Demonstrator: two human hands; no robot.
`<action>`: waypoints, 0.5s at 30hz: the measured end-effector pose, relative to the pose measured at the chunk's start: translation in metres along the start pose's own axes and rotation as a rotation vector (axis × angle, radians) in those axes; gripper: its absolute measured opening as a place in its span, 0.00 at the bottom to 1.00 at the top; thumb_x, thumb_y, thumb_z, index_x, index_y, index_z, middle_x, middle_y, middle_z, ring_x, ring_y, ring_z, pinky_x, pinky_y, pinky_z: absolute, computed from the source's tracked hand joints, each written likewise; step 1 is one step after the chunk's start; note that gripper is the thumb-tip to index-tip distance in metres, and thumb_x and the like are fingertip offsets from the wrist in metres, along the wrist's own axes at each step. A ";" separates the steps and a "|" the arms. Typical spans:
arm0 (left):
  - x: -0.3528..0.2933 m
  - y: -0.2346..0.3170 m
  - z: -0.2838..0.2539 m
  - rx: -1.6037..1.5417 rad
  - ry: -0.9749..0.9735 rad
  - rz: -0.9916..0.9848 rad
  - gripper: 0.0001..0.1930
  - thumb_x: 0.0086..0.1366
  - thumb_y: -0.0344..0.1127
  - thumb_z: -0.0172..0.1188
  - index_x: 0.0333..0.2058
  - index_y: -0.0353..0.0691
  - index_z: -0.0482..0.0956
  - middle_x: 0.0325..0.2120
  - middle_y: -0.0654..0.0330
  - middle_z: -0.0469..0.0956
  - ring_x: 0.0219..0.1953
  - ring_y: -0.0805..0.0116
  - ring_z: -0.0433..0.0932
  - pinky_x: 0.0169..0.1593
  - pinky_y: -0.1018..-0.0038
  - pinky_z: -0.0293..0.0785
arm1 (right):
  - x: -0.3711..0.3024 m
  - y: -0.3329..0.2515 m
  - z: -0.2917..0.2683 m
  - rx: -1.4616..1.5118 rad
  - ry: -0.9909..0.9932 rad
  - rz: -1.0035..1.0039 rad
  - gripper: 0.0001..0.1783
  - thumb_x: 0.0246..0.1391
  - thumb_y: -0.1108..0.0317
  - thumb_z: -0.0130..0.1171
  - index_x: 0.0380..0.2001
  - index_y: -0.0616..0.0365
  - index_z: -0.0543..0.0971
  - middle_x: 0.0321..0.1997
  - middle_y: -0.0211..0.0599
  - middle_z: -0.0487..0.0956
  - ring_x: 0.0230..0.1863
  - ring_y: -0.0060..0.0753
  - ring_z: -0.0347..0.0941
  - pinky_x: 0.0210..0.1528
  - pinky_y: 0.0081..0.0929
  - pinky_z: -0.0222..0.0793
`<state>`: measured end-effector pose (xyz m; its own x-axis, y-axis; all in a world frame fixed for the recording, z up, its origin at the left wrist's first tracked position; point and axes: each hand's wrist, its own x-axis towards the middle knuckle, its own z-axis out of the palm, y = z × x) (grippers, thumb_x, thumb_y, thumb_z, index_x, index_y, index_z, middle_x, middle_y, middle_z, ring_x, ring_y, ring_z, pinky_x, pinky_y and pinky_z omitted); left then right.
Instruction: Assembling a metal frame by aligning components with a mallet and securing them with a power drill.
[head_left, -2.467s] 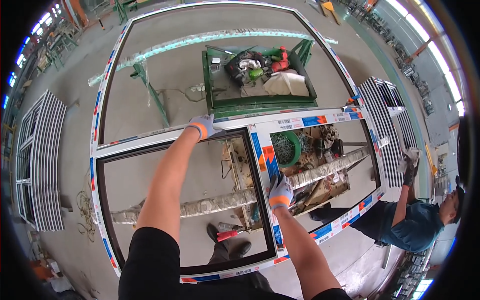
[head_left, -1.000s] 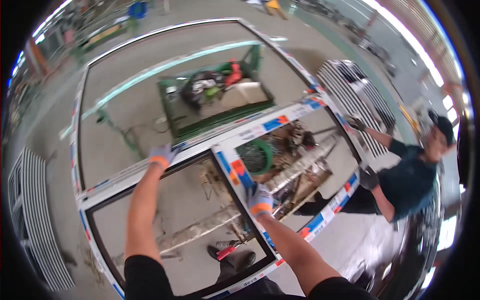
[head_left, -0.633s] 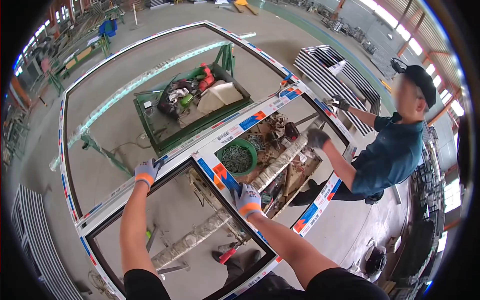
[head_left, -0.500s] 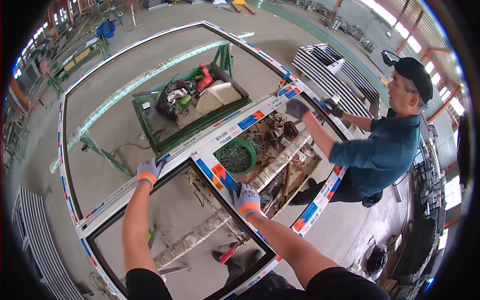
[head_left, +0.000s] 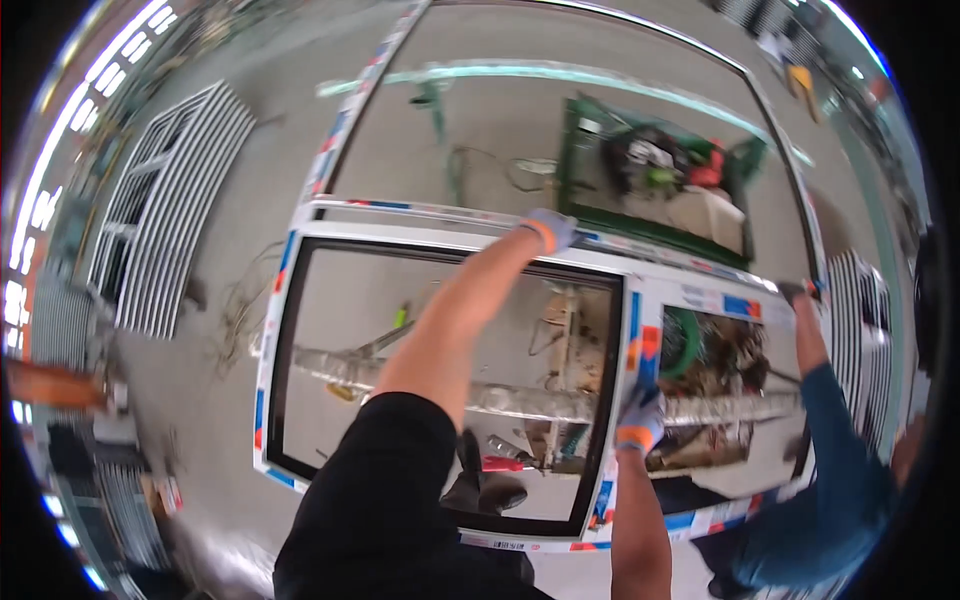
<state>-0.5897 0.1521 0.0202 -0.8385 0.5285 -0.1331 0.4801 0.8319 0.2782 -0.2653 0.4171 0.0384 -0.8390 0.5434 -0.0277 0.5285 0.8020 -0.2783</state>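
A large white window frame with black inner edges and red, blue and white tape lies flat before me. My left hand, in a grey and orange glove, is closed over its long crossbar. Lower and to the right, my right hand, gloved alike, grips the shorter bar that divides the near panes. Both hands' fingertips are partly hidden. At the crossbar's right end is a co-worker's dark-gloved hand.
Beneath the frame stand green supports, a foil-wrapped beam and a green toolbox with a red tool. A green bowl sits near my right hand. The co-worker's sleeve is at right; striped profile stacks lie left.
My view has swung left, so the frame appears turned. Both my hands stay on the same bars. One of the co-worker's hands is now at the crossbar's right end.
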 end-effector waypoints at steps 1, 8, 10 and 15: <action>-0.006 -0.002 0.000 0.016 0.002 -0.014 0.26 0.69 0.57 0.40 0.46 0.40 0.74 0.41 0.46 0.80 0.43 0.42 0.78 0.48 0.53 0.73 | 0.000 0.001 0.011 0.039 0.067 -0.016 0.29 0.63 0.45 0.44 0.51 0.59 0.73 0.46 0.51 0.79 0.45 0.56 0.76 0.48 0.45 0.69; -0.045 0.003 -0.005 -0.046 -0.050 -0.086 0.31 0.68 0.61 0.38 0.47 0.38 0.75 0.43 0.48 0.80 0.45 0.48 0.79 0.49 0.56 0.73 | 0.001 0.006 0.028 0.034 -0.050 0.028 0.32 0.63 0.43 0.43 0.52 0.61 0.73 0.47 0.53 0.78 0.48 0.56 0.74 0.49 0.45 0.68; -0.043 0.012 -0.006 -0.051 -0.068 -0.089 0.34 0.67 0.64 0.39 0.50 0.36 0.74 0.44 0.48 0.79 0.48 0.49 0.78 0.51 0.58 0.73 | -0.004 -0.007 0.007 0.086 -0.090 0.078 0.32 0.63 0.42 0.43 0.52 0.61 0.73 0.45 0.52 0.79 0.47 0.56 0.75 0.48 0.46 0.68; -0.046 0.005 0.004 0.073 -0.077 -0.024 0.42 0.62 0.68 0.45 0.57 0.31 0.67 0.49 0.48 0.77 0.50 0.50 0.77 0.53 0.61 0.72 | -0.001 0.006 0.021 0.075 -0.086 0.090 0.30 0.64 0.42 0.42 0.54 0.55 0.73 0.46 0.48 0.80 0.47 0.53 0.76 0.48 0.44 0.69</action>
<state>-0.5478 0.1327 0.0237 -0.8290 0.5175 -0.2120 0.4803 0.8530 0.2043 -0.2641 0.4165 0.0167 -0.7986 0.5860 -0.1373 0.5935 0.7287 -0.3417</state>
